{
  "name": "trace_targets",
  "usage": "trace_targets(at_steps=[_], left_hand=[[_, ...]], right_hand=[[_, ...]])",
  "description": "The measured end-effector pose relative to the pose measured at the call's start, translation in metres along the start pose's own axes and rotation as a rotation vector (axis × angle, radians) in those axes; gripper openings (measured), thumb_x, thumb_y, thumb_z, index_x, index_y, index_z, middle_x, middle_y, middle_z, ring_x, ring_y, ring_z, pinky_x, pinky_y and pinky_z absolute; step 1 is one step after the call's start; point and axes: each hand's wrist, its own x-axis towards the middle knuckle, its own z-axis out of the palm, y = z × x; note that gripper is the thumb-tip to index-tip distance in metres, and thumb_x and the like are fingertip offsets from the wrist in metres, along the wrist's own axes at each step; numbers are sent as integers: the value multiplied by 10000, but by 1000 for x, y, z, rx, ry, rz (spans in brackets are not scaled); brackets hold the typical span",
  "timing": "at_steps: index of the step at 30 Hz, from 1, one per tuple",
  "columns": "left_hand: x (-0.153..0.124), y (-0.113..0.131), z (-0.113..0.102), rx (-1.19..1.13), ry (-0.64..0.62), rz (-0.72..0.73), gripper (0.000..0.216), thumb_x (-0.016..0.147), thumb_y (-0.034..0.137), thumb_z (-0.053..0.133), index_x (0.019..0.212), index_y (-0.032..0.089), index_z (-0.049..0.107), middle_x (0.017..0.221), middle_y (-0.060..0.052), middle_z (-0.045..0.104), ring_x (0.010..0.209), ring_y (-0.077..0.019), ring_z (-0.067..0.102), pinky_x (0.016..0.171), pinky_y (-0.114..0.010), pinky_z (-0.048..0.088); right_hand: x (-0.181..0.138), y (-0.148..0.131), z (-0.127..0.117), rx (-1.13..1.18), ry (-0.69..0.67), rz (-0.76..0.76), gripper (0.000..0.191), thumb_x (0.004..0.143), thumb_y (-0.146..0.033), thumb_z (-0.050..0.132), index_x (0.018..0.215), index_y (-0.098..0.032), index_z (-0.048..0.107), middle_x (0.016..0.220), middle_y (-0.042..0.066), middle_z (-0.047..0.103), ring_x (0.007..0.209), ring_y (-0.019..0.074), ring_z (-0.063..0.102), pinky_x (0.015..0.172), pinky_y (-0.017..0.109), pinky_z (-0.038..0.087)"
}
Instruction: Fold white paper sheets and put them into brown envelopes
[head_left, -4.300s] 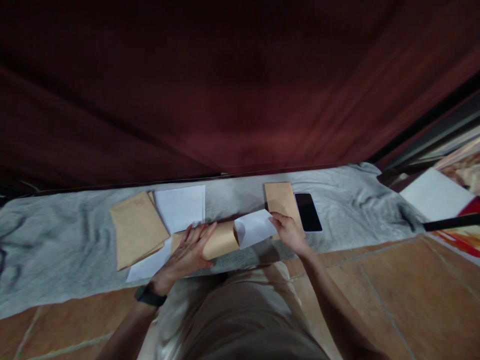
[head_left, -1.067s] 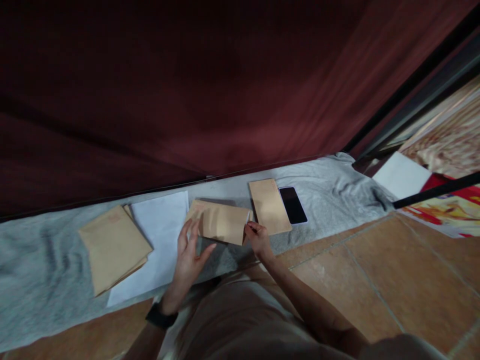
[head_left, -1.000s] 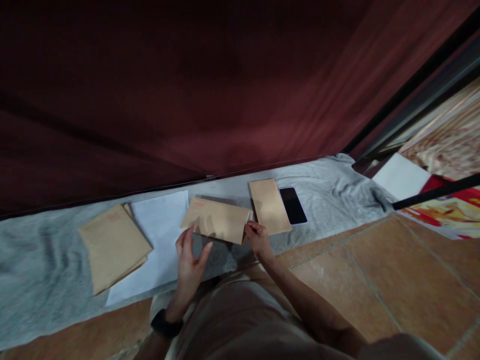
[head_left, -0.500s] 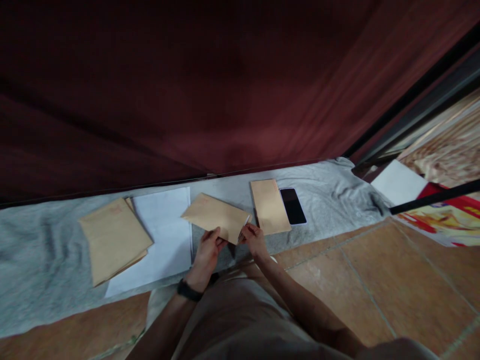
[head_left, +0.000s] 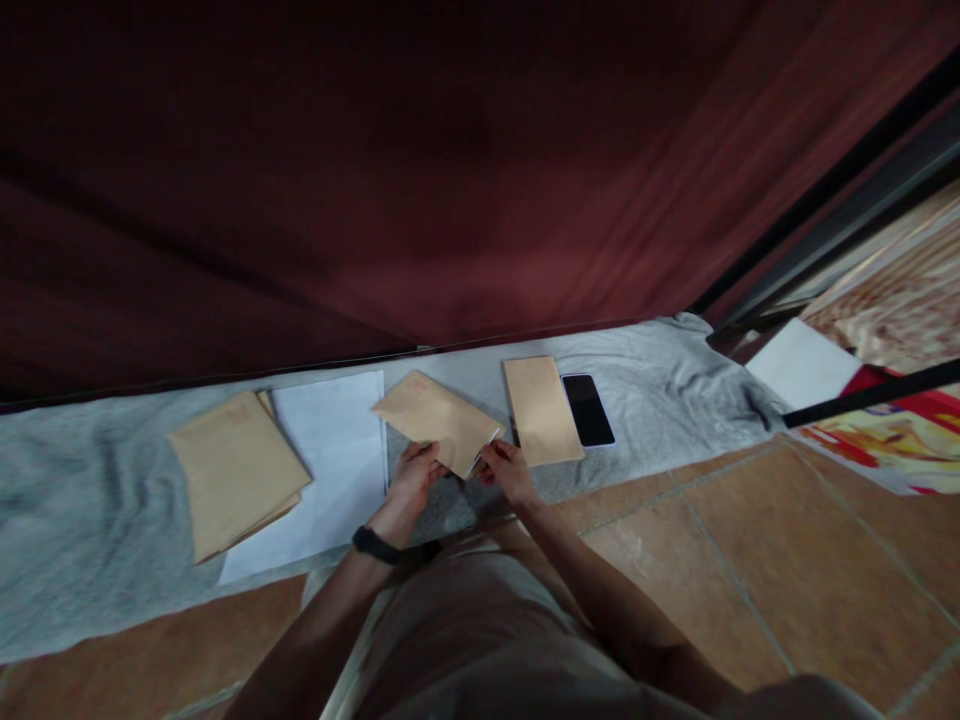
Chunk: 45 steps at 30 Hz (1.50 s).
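Observation:
A brown paper envelope [head_left: 440, 412] lies tilted between my hands, a white edge of paper showing at its right end. My left hand [head_left: 415, 476] pinches its lower edge, thumb on top. At that right end, the fingers of my right hand [head_left: 507, 470] are closed on the envelope's mouth; whether they also grip the paper inside, I cannot tell. To the right a second brown envelope [head_left: 543, 410] lies flat, close to a dark-screened phone [head_left: 589, 410]. On the left, a small stack of brown envelopes [head_left: 238, 475] partly covers white paper sheets [head_left: 337, 440].
Everything lies on a grey cloth [head_left: 660, 400] along a dark red curtain [head_left: 450, 200]. Tiled floor [head_left: 675, 560] runs in front. At the right are a black bar [head_left: 877, 393], a white sheet [head_left: 802, 362] and a colourful printed package [head_left: 892, 435].
The envelope in my hands has tilted and turned slightly clockwise. My left hand has shifted left along its lower edge, while the white paper edge at the mouth shows more clearly.

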Motion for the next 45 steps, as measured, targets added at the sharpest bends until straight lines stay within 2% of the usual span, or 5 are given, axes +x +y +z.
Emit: trace_targets(at_steps=[15,22,30,35,45], left_hand=[[43,67,-6,399,-311,87,403,564,181,895,922,161,710,814,-59,751,733,-213,692,649,-273,512],[27,33,-16,500,-31,470,514,699,174,824,1177,218,641,1051,-47,665,1052,-229,664,902,-310,543],[0,-11,-41,939,-208,838,590,786,194,744,1352,240,584,1532,-116,484,1475,-303,430,1263,-473,308],[1,-9,-42,958,-217,834,527,815,219,722,1330,243,611,1545,-112,483,1484,-302,422,1264,-463,313],[-11,12,-38,993,-309,811,397,854,194,699,1241,278,683,1432,-91,605,1412,-315,495,1263,-474,296]], right_hand=[[-22,10,-27,-149,-192,-114,379,794,-527,709,1018,-241,817,809,11,751,673,171,682,649,302,590],[-22,22,-7,-121,-199,-80,403,797,-497,684,1079,-228,785,855,33,751,686,191,708,625,323,609],[-25,20,-6,-201,-235,-124,342,792,-444,652,1036,-231,761,1004,45,743,630,144,654,582,295,589],[-27,11,-18,-473,-224,-300,356,947,-391,485,1117,-209,740,907,63,744,672,188,680,661,341,612],[-7,-17,-23,-1280,-146,-810,430,1040,-200,437,1438,-162,594,1490,145,589,1354,276,550,1153,438,446]])
